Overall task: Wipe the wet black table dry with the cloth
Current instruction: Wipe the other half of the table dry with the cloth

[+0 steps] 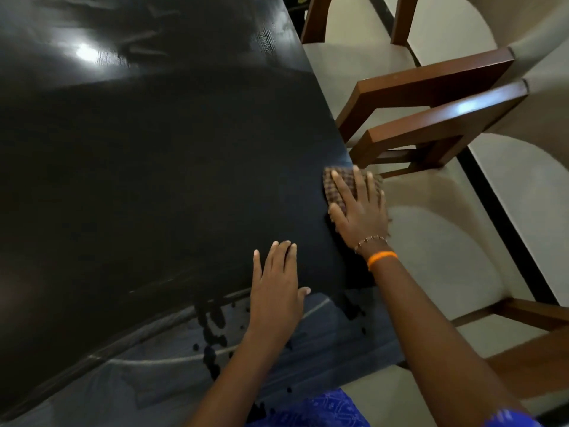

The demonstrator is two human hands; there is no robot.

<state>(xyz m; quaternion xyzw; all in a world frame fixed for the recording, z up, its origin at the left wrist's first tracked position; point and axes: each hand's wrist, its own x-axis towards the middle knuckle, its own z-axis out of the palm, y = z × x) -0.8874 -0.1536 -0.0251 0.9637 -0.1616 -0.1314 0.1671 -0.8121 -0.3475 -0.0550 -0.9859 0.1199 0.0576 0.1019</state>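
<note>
The cloth (338, 186), a brown checked rag, lies at the right-hand edge of the black desk (154, 180), partly hanging past the edge, which suits a stroke meant to carry water off the side rather than smear it back inward. The right hand (358, 208) lies flat on top of it with fingers straight and spread, pressing rather than gripping; a flat palm puts the most fabric against the surface. The left hand (278, 285) rests open on the bare desk just beside and nearer the body, fingers straight, holding nothing, most likely as a brace while the person leans over. Around that hand the near strip of the desk shows dark droplets (212, 322) and pale curved streaks, so by my reading this part is still wet and waits its turn, while the middle looks duller and more even. The right wrist wears an orange band (381, 258) and a beaded bracelet (369, 241). Beyond the edge stand wooden chairs (431, 87) with cream cushions, set close enough that the overhanging cloth could drip onto a seat.
</note>
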